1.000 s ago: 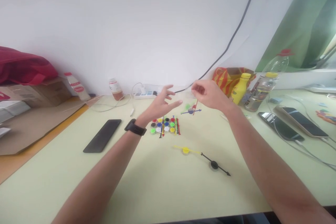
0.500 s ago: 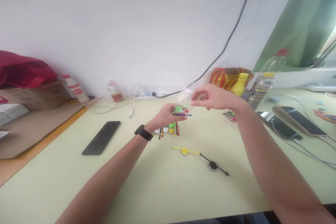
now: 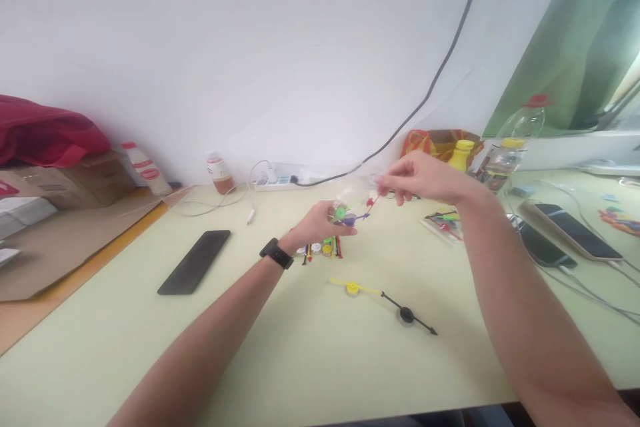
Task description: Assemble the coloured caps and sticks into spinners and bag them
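So the left hand (image 3: pixel 318 221) has a round green plastic spinner (image 3: pixel 341 213) and a blue plastic arrow spinner (image 3: pixel 350 219) in its fingers, right hand (image 3: pixel 421 177) pinches a thin red plastic arrow (image 3: pixel 370 203). This side of both hands: yellow plastic arrow spinner (image 3: pixel 353 289), black plastic arrow spinner (image 3: pixel 407 315).

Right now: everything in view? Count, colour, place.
spinners: 2, yellow and black, front centre
green piece: 1, green, left hand
blue piece: 1, blue, left hand
red piece: 1, red, right hand
parts cluster: partly hidden, multicoloured, below left hand
loose parts: several, mixed, right
bottles: 5, mixed, along back
phones: 2, dark, right
slab: 1, black, left
power strip: 1, white, back
cord: 1, dark, wall
cables: several, white, both sides
bag: 1, red-yellow, back right
carton: 1, brown, left
cloth: 1, red, atop carton
curtain: 1, green, right
table: 1, greenish, beneath
wristwatch: 1, black, left wrist
left hand: 1, bare, centre
right hand: 1, bare, centre
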The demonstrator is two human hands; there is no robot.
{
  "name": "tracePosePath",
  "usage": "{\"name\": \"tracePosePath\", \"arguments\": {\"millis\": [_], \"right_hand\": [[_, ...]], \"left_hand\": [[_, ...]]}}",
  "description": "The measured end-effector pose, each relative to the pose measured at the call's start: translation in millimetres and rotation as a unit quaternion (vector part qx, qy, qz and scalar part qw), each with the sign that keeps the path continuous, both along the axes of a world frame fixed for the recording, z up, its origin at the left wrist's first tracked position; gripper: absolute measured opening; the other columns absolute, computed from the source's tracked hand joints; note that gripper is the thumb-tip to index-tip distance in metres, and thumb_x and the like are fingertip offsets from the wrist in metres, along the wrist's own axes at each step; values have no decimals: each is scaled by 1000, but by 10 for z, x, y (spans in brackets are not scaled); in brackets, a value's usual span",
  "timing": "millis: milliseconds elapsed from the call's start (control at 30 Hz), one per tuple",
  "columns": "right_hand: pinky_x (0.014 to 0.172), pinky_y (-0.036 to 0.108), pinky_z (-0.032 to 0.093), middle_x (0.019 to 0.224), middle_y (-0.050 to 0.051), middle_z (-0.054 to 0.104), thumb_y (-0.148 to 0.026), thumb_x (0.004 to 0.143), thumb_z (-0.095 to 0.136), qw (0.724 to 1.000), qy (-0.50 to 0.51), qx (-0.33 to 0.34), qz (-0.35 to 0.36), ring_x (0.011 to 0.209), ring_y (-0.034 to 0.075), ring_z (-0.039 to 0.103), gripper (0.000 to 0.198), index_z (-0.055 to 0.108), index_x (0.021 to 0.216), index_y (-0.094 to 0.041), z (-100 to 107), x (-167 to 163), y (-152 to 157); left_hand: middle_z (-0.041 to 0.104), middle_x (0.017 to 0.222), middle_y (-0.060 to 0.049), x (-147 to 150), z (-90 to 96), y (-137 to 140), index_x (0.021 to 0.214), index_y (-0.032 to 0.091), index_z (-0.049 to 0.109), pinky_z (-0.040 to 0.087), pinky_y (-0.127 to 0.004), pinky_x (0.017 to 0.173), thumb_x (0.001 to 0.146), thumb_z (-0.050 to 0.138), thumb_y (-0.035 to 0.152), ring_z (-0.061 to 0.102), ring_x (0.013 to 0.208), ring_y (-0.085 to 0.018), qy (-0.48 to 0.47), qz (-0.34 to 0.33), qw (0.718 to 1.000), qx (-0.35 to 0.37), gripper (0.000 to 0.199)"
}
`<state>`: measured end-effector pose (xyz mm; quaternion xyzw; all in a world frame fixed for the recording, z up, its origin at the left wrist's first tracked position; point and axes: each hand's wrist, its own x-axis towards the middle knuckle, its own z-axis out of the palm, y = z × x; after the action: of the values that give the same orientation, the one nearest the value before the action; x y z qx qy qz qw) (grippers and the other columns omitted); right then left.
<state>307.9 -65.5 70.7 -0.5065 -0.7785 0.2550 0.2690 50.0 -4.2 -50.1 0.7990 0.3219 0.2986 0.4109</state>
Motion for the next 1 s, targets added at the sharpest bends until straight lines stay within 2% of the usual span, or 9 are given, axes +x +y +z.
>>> {"name": "tracePosePath", "arguments": {"millis": [100, 167, 267, 400, 533, 633, 733, 867, 1000], "right_hand": [[50, 30, 41, 67, 6, 71, -56, 85, 76, 997, 59, 26, -42, 57, 16, 60, 38, 81, 80, -19, 11, 77, -24], [52, 30, 41, 67, 6, 70, -52, 84, 77, 997, 62, 27, -42, 59, 17, 61, 34, 82, 87, -19, 2, 99, -25], [60, 32, 47, 79, 5, 74, -48, 88, 74, 999, 5, 26, -28, 68, 19, 66, 29, 81, 97, -22, -14, 64, -8], [67, 32, 47, 87, 4, 76, -50, 94, 64, 995, -79, 53, -10, 77, 21, 67, 32, 79, 105, -24, -20, -57, 13], [63, 30, 45, 72, 3, 73, -58, 96, 58, 995, -99, 5, -27, 70, 20, 63, 50, 67, 133, -25, -20, -142, -7], [58, 30, 42, 65, 3, 70, -64, 95, 57, 990, -131, -50, -7, 57, 17, 55, 49, 73, 119, -24, -15, -160, -28], [52, 29, 39, 68, 3, 72, -60, 92, 63, 981, -161, -105, 38, 49, 14, 48, 42, 75, 106, -23, -8, -169, -29], [52, 28, 40, 73, 4, 75, -52, 93, 63, 976, -164, -129, 59, 47, 12, 49, 35, 76, 107, -23, -13, -186, -9], [56, 28, 46, 75, 4, 76, -47, 96, 59, 966, -168, -174, 88, 48, 13, 53, 37, 74, 123, -26, -25, -198, -21]], "left_hand": [[78, 95, -8, 2, -21, -9, 97, 17, 73, 56, -35, 75, 69, 92, 44, 72, 81, -23, -2, 1, 999, -39, 44], [79, 97, -10, 9, -33, -17, 99, 17, 71, 58, -37, 78, 68, 93, 43, 74, 84, -24, -9, -1, 998, -66, 46], [79, 100, -13, 16, -35, -29, 98, 16, 70, 59, -40, 82, 70, 93, 42, 75, 90, -26, -14, -18, 995, -94, 45], [79, 103, -13, 16, -16, -36, 102, 16, 69, 59, -39, 84, 73, 91, 40, 75, 94, -27, -5, -23, 996, -82, 43], [79, 104, -12, 24, -5, -34, 102, 17, 70, 58, -38, 85, 74, 90, 39, 75, 96, -27, -5, -28, 997, -66, 41], [80, 101, -11, 35, -6, -26, 100, 17, 70, 57, -36, 83, 73, 91, 39, 75, 94, -27, -11, -22, 998, -55, 40], [79, 101, -10, 45, -3, -19, 101, 16, 71, 56, -34, 80, 72, 91, 38, 75, 92, -26, -6, -11, 999, -32, 41], [78, 101, -9, 59, 0, -21, 100, 16, 71, 54, -33, 78, 70, 91, 37, 73, 89, -24, 6, 5, 1000, -8, 42], [76, 92, -6, 74, -2, -45, 95, 17, 72, 54, -33, 76, 69, 90, 37, 71, 84, -23, -10, 9, 1000, 9, 37]]}}
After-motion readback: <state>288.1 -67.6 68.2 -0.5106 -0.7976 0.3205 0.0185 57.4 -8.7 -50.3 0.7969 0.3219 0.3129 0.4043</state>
